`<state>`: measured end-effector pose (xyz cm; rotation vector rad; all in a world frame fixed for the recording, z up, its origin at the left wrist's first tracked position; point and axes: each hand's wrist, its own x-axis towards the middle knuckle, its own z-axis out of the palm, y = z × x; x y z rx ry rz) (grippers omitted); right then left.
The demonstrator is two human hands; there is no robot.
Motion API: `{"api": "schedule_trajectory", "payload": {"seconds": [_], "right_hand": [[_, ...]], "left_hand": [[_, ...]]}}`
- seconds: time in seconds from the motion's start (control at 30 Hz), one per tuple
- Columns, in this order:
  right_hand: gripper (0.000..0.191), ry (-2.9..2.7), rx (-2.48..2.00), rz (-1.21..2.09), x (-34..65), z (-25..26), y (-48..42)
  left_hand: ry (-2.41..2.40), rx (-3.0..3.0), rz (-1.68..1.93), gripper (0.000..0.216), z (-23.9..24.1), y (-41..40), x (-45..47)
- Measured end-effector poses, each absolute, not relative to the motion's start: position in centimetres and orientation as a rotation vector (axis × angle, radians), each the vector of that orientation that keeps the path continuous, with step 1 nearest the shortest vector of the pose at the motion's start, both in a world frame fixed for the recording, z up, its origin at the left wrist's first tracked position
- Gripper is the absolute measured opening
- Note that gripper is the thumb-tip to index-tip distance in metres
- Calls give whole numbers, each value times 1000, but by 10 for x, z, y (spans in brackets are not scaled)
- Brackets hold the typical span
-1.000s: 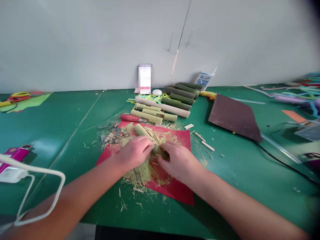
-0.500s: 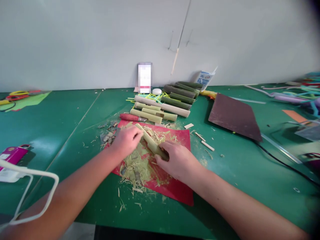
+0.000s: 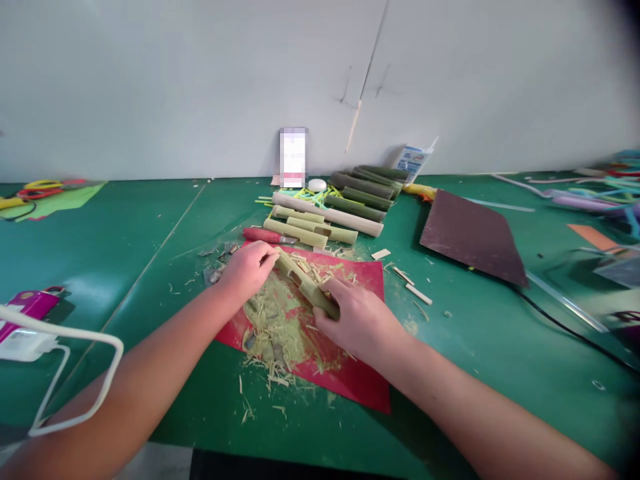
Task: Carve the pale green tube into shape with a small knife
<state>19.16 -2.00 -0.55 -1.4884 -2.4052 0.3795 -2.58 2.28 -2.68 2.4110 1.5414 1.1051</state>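
Note:
A pale, peeled bamboo tube (image 3: 314,293) with a cut-out notch in its side is held slantwise above a red sheet (image 3: 367,280). My right hand (image 3: 357,317) wraps round its near end, the thumb on the near side. At the far end, the closed fingers of my left hand (image 3: 249,268) pinch the tip; the back of the hand partly hides them. Bamboo shavings and greenish dust (image 3: 275,327) cover much of the sheet. Just beyond my left hand lies a red-handled knife (image 3: 265,235).
Behind the sheet lie several peeled and green bamboo tubes (image 3: 330,212). A phone (image 3: 294,158) leans on the wall beside a white round lid (image 3: 317,185). To the right rests a dark brown board (image 3: 470,233); a white wire frame (image 3: 117,360) and purple-and-white item (image 3: 33,310) are at left.
The bamboo tube has turned, so its notch now shows more. My left hand has shifted slightly up to the tube's far tip; my right hand keeps its grip.

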Motion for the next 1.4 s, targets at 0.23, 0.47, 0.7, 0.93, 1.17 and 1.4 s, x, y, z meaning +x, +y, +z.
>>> {"api": "schedule_trajectory", "payload": {"seconds": [0.23, 0.47, 0.7, 0.93, 1.17, 1.4], "right_hand": [[8, -2412, -1457, 411, 193, -7, -19], [8, -2415, -1480, 406, 192, -5, -21], [8, -2416, -1490, 413, 193, -5, -21], [10, -2459, -1527, 196, 196, 0, -21], [17, -2491, -1516, -181, 216, 2, -5], [15, -2519, -1589, -377, 229, 1, 2]], "left_hand": [[1392, 2490, 1028, 16, -29, 21, -20], [1448, 2461, 1069, 17, -29, 22, -23], [1503, 2410, 1116, 17, -26, 20, -21], [1618, 2100, 1183, 18, -26, 26, -36], [1590, 1790, 1294, 16, -18, 15, -38], [1407, 1711, 1172, 18, -15, 2, -18]]}}
